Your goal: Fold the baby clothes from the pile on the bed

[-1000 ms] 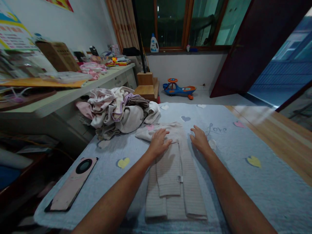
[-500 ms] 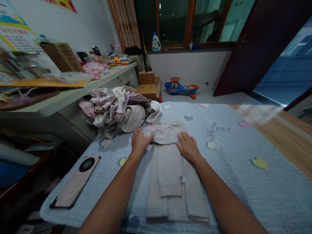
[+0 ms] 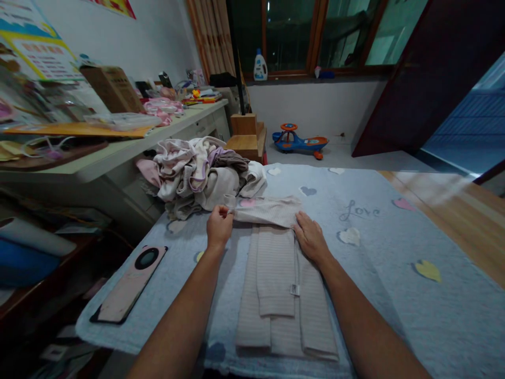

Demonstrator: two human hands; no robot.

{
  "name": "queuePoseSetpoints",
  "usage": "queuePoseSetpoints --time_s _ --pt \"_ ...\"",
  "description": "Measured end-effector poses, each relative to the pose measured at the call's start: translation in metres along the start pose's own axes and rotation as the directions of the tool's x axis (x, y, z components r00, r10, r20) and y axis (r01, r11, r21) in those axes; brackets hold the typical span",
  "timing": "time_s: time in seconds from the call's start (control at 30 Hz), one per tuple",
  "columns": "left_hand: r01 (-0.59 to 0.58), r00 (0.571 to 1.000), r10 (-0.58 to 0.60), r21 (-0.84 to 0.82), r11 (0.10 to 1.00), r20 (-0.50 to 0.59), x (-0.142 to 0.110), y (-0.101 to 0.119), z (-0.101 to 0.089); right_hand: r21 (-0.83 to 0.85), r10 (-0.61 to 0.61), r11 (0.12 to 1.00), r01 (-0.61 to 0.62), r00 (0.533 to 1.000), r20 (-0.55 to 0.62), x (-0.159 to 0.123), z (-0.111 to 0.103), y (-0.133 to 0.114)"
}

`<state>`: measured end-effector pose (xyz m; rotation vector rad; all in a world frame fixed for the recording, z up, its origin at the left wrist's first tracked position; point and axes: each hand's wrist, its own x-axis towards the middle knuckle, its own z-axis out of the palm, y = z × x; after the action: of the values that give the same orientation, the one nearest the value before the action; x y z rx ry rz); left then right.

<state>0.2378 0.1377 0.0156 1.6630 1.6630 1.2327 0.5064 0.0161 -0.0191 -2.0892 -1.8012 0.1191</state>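
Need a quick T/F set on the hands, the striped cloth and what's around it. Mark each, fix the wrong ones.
1. The left hand grips the striped cloth. True.
2. The phone lies to the right of the striped cloth. False: it lies to the left.
3. The right hand rests at the right edge of the striped cloth. True.
4. The ride-on toy sits on top of the clothes pile. False: it stands on the floor by the wall.
5. A small label shows on the striped cloth. True.
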Motion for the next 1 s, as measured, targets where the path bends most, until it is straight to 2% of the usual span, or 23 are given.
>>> queuePoseSetpoints --time_s 0.1,0.23,0.33,0.5,0.6,0.73,0.9,1.0 --pt "-0.005 0.997 -0.012 -0.232 0.973 -0.073 -0.007 -0.008 -0.004 -0.008 -0.020 1.000 0.020 1.000 -0.001 0.001 0.000 0.002" --pt "0.075 0.989 -0.121 -0.406 0.911 -0.088 -0.013 -0.025 0.000 -0.043 -0.053 0.997 0.056 0.995 0.081 0.001 -0.001 0.002" --pt "0.139 0.978 -0.201 -0.554 0.821 -0.052 -0.015 -0.031 0.005 0.021 -0.054 0.998 0.053 0.996 0.072 0.004 0.000 0.010" --pt "0.231 0.962 -0.259 -0.775 0.589 0.090 -0.016 -0.023 0.004 0.082 -0.076 0.993 0.082 0.995 -0.068 0.029 0.001 0.024" --pt "0.279 0.954 -0.235 -0.838 0.470 0.185 -0.017 -0.017 -0.002 0.039 -0.079 0.996 0.083 0.993 -0.088 0.059 -0.003 0.026" --pt "0.354 0.930 -0.229 -0.869 0.345 0.288 -0.016 -0.015 -0.009 -0.044 -0.007 0.999 0.004 0.998 -0.065 0.097 -0.005 0.024" --pt "0.422 0.903 -0.192 -0.873 0.243 0.383 -0.015 -0.013 -0.013 -0.055 0.029 0.998 -0.030 0.999 -0.031 0.120 0.000 0.026" --pt "0.427 0.902 -0.181 -0.877 0.222 0.393 -0.014 -0.011 -0.015 -0.058 0.048 0.997 -0.050 0.998 -0.029 0.127 -0.003 0.030"
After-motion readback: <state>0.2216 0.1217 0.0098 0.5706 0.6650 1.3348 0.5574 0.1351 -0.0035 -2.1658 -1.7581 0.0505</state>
